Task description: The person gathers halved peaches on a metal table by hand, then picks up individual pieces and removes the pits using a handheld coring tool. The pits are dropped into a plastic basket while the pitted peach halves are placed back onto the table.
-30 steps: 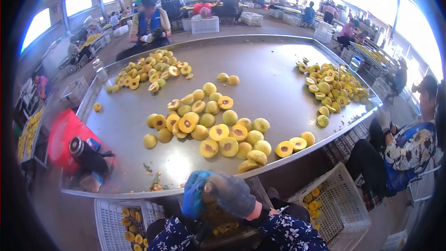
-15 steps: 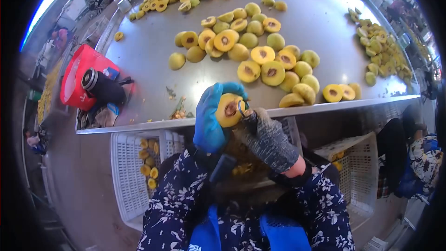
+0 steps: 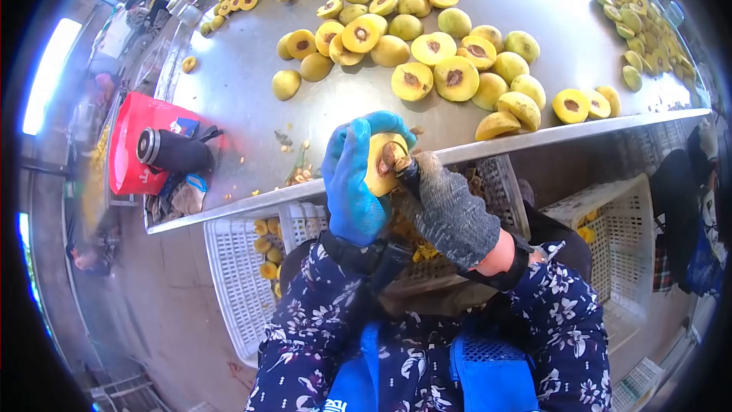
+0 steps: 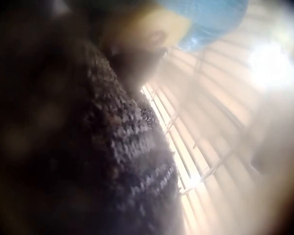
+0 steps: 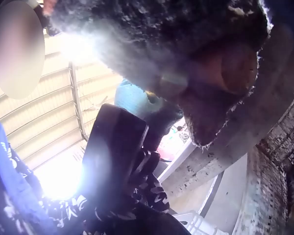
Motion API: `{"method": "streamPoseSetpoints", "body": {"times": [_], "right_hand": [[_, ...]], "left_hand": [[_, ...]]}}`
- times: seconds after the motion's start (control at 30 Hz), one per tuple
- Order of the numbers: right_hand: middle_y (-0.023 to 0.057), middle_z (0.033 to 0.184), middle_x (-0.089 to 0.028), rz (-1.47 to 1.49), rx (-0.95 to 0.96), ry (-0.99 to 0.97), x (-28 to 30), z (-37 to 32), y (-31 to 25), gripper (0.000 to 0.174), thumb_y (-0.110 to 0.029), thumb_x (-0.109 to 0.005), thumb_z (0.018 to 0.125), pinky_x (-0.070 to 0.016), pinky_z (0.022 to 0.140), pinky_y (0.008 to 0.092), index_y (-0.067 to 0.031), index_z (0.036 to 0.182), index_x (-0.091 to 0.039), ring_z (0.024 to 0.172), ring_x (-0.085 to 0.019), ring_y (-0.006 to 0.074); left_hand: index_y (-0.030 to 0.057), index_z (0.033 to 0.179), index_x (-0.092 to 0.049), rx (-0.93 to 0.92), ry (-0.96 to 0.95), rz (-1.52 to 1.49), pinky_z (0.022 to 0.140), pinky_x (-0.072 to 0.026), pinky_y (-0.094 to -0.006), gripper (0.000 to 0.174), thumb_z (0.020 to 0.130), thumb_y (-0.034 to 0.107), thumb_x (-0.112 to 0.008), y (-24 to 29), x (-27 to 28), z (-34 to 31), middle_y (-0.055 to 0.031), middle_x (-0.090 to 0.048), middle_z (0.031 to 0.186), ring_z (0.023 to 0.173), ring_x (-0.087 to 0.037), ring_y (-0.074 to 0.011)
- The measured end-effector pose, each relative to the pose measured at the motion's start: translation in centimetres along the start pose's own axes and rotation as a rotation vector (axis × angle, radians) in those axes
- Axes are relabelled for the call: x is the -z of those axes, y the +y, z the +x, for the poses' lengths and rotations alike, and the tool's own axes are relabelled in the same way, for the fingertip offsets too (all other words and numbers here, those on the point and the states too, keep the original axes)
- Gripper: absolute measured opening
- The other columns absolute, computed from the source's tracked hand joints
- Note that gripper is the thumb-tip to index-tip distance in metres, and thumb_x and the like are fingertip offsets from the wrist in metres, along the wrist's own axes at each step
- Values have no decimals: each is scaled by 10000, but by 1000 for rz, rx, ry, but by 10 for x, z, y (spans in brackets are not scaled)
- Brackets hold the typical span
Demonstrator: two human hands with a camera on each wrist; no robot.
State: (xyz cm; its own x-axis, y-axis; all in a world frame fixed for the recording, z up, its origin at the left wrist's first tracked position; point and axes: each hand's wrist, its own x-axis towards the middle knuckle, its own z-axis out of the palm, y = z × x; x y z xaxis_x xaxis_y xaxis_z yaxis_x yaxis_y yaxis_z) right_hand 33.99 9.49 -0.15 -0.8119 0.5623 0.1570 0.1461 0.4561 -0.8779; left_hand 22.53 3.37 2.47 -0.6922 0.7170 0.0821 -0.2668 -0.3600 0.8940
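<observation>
1. Blue-gloved left hand [image 3: 352, 183] curls around a peach half [image 3: 379, 162], cut face toward the right hand.
2. Grey-gloved right hand [image 3: 450, 214] grips a small tool [image 3: 406, 174] at the stone.
3. Probably best: scoop shallow, thumb clear.

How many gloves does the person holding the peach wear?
2. A blue glove on the left hand, which holds the peach half; a grey knitted glove on the right hand, which grips a small tool at its pit. None seems hidden.
</observation>
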Motion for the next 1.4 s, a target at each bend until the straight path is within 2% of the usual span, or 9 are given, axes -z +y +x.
{"method": "streamPoseSetpoints", "body": {"times": [0.13,0.2,0.57,0.77,0.83,0.93,1.17,1.27,1.4], "right_hand": [[254,799,-614,30,-53,-35,-3,-1,0,269,-175,-580,878,-484,651,499,-12,1067,-478,790,-614,440],[255,803,-616,32,-46,-26,-4,-2,-2,273,-172,-583,874,-486,656,501,-13,1069,-478,796,-617,439],[211,998,-635,158,-223,-167,10,-10,-22,439,-153,-697,830,-522,759,428,-35,1191,-477,941,-640,389],[192,975,-637,219,-201,-198,10,-19,-20,433,-160,-699,833,-521,747,423,-32,1184,-479,920,-653,361],[180,973,-640,246,-148,-186,10,-23,-18,432,-161,-699,834,-519,750,423,-31,1183,-480,919,-658,345],[158,960,-645,151,-115,-181,13,-26,-17,435,-142,-684,842,-538,681,390,-20,1202,-473,853,-679,285],[102,912,-631,388,-398,-343,22,-20,-23,475,-106,-666,839,-543,490,272,-19,1246,-437,654,-651,154],[97,897,-621,494,-474,-396,32,-14,-28,471,-104,-671,838,-544,476,271,-22,1237,-436,637,-633,126],[102,857,-619,556,-514,-401,26,-20,-30,469,-94,-662,845,-526,449,270,0,1232,-415,555,-635,147]], "left_hand": [[-27,1047,-554,-92,-56,162,801,-507,-327,352,1009,304,-439,-2,0,-2,-143,-630,961,857,-619,-214],[-51,1031,-566,-58,18,190,812,-512,-332,411,1030,284,-327,0,-4,-4,-150,-631,952,851,-635,-227],[-63,1055,-564,-59,-54,218,809,-530,-372,450,1022,323,-336,2,-1,-8,-174,-634,937,864,-635,-264],[-72,1044,-567,-57,-123,343,768,-557,-397,450,1012,330,-368,7,4,-10,-194,-639,943,806,-651,-286],[-38,1016,-566,-4,-191,98,782,-522,-346,292,992,242,-483,2,9,-10,-157,-658,950,822,-643,-236],[-37,1012,-568,4,-246,148,783,-521,-341,277,983,232,-507,3,7,-8,-155,-664,964,822,-644,-218],[-31,1065,-569,208,-360,122,806,-530,-353,313,966,264,-540,7,8,-2,-166,-653,1048,902,-646,-211],[-69,1176,-550,17,-201,148,844,-555,-437,591,945,471,-488,-1,-4,-6,-229,-627,1076,918,-660,-332],[-28,1069,-597,196,-314,66,780,-541,-360,250,909,163,-620,2,14,-8,-157,-663,988,845,-649,-227]]}}
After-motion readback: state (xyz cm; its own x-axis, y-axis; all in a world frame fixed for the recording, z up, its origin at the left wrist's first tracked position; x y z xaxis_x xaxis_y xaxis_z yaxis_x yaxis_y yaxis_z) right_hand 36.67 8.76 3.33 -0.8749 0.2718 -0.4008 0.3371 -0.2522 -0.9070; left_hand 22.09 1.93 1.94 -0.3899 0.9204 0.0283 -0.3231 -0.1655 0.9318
